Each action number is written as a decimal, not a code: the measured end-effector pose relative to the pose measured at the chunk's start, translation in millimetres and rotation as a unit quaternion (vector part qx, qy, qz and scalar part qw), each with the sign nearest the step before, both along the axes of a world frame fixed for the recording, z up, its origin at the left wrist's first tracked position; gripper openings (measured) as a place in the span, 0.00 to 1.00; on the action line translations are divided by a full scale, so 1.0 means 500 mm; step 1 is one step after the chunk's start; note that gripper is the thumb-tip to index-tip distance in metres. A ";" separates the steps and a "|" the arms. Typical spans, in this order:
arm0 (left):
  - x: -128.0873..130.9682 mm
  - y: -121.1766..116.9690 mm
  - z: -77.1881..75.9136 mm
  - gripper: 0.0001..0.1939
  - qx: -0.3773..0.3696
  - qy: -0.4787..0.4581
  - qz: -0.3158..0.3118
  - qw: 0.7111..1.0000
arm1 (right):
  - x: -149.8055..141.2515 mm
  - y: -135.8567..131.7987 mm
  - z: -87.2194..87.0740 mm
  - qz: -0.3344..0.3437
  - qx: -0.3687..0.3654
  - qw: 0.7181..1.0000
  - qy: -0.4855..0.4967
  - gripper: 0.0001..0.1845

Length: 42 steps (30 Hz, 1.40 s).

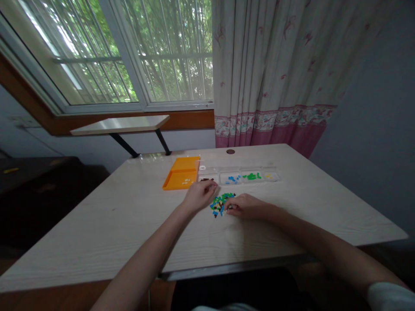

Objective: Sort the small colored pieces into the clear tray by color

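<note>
A mixed pile of small building blocks [218, 204], green, blue, dark brown and pale, lies on the table. My right hand [246, 206] is at the pile's right edge, fingertips pinched together among the blocks; whatever is between them is too small to make out. My left hand [200, 194] hovers just behind the pile, in front of the leftmost clear box, its fingers drawn together and their contents hidden. Dark brown blocks [207, 179] show in that box. To its right, clear boxes hold blue blocks [232, 179], green blocks [252, 176] and yellow blocks [268, 176].
An open orange case [177, 178] with a few white blocks [186, 181] stands left of the clear boxes. A small raised shelf [119, 124] is fixed at the back left of the pale wooden table [129, 233]. Behind are a window and a curtain [246, 77].
</note>
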<state>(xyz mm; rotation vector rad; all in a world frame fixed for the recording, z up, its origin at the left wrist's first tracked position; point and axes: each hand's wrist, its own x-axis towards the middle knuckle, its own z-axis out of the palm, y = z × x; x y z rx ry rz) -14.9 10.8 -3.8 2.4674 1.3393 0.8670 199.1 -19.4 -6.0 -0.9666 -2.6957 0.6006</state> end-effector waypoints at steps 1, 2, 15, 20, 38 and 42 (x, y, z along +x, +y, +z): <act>0.001 -0.001 0.001 0.11 0.001 -0.003 0.000 1.000 | 0.001 0.003 -0.002 -0.010 -0.013 1.000 0.011 0.11; 0.001 -0.001 0.001 0.11 0.003 -0.006 0.000 1.000 | 0.002 0.007 -0.003 -0.019 -0.024 0.999 0.024 0.11; 0.034 -0.027 -0.001 0.11 -0.014 -0.070 -0.073 0.995 | 0.013 0.038 -0.030 -0.121 -0.005 0.964 0.235 0.15; 0.041 -0.032 0.000 0.11 -0.018 -0.070 -0.083 0.994 | 0.010 0.038 -0.035 -0.121 0.020 0.956 0.267 0.16; 0.043 -0.038 0.003 0.13 -0.033 -0.098 -0.086 0.991 | 0.006 0.028 -0.027 -0.120 0.074 0.955 0.262 0.14; 0.037 -0.036 0.011 0.13 0.002 -0.126 -0.036 0.991 | 0.009 0.027 -0.025 -0.146 0.084 0.963 0.212 0.14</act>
